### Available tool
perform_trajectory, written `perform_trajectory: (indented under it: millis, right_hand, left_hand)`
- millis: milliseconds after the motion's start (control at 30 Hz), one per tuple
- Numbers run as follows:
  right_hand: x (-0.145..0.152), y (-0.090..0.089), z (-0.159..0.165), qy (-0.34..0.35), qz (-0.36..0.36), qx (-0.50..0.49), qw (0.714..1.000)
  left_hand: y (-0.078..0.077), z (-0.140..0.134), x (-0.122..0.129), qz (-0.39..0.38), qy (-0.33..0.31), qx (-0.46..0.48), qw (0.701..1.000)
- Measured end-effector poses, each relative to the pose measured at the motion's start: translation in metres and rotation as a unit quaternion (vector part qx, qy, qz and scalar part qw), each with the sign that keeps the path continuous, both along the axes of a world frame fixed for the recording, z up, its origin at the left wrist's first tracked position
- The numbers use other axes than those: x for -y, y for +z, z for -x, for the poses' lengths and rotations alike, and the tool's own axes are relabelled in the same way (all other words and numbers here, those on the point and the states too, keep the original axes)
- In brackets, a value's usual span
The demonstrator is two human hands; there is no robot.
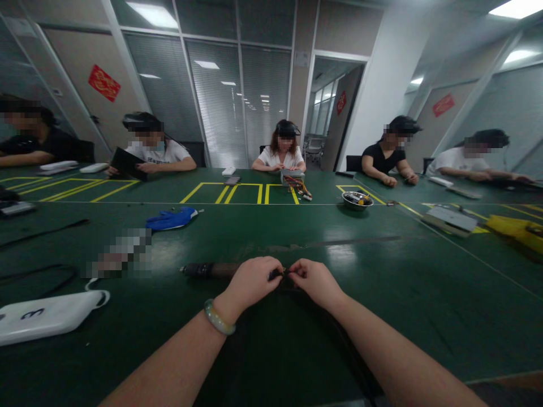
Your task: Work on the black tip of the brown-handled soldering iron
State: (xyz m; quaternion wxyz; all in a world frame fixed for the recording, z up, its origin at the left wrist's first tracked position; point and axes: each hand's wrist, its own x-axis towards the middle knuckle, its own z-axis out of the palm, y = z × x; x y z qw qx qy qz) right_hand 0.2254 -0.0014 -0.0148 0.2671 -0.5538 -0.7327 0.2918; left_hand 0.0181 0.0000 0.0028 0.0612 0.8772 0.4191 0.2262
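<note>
My left hand (257,281), wearing a jade-coloured bangle (218,317), is closed with a small black piece (275,274) between thumb and fingers. Right beside it, my right hand (314,281) is pinched, its fingertips almost meeting the left ones; what they grip is too small and dark to make out. Behind my left hand lies a dark brown, cylindrical electric screwdriver (212,270), its metal tip pointing left. My left hand covers its right end. Below my right forearm, a dark cable-like strip runs towards the table's near edge.
A white power bank (51,316) with a cable lies at left, near a blue glove (172,219). A metal bowl of parts (357,200) stands farther back on the green table (148,350). Several people sit across it. Yellow items (515,232) lie at far right.
</note>
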Motion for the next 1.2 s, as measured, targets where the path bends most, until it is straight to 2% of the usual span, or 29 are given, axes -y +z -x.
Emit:
perform_trajectory:
  millis: [233, 567, 733, 1200]
  right_hand:
    - [0.0015, 0.0053, -0.0026, -0.008, -0.031, 0.033, 0.999]
    - [0.0054, 0.0109, -0.0061, 0.006, -0.015, 0.034, 0.999]
    - [0.0052, 0.0094, -0.006, 0.019, -0.01, 0.023, 1.0]
    - [0.0047, 0.0053, -0.0063, -0.01, -0.037, 0.042, 0.998]
  left_hand:
    - [-0.0006, -0.0005, -0.0004, 0.003, 0.008, 0.007, 1.0]
    - [-0.0011, 0.0008, -0.0015, 0.007, 0.002, 0.014, 1.0]
    - [-0.0004, 0.0009, -0.0015, 0.005, -0.003, 0.011, 1.0]
    - [-0.0042, 0.002, -0.005, -0.002, -0.008, 0.013, 1.0]
